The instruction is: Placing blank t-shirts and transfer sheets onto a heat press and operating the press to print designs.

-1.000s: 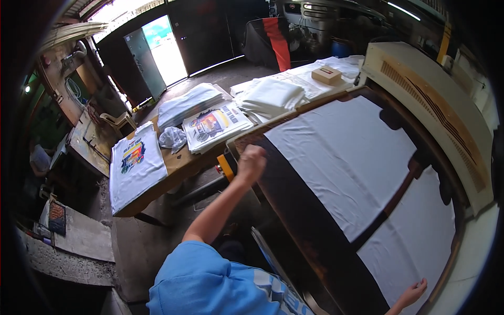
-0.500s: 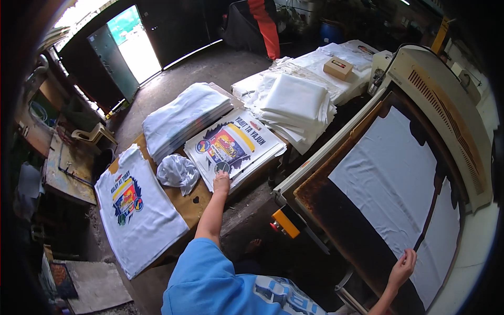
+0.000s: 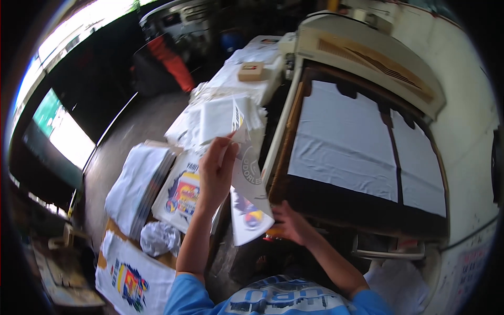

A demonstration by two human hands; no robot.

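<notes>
My left hand [image 3: 218, 160] is raised in the middle, its fingers pinched on the edge of a printed transfer sheet [image 3: 245, 181]. The thin white sheet hangs curled, with part of its coloured print showing on the lower flap. Just right of the sheet's lower end is my right hand [image 3: 287, 224], fingers apart and a little blurred, apparently holding nothing. Below and left of my left hand lies a stack of similar printed sheets [image 3: 177, 195]. To the right, white fabric pieces [image 3: 344, 139] lie flat on the dark bed of a heat press [image 3: 336, 205].
Beside the sheets stand a pile of folded white cloth [image 3: 137, 184], a crumpled white cloth [image 3: 159, 239] and a printed white T-shirt [image 3: 126, 281]. Farther off, a small cardboard box [image 3: 251, 71] sits on a long table covered in white material [image 3: 220, 86]. The press's beige upper housing [image 3: 367, 52] rises behind its bed.
My left hand has lifted a printed sheet off the stack. My right hand has left the fabric on the press and moved left toward the sheet. The view has swung right.
</notes>
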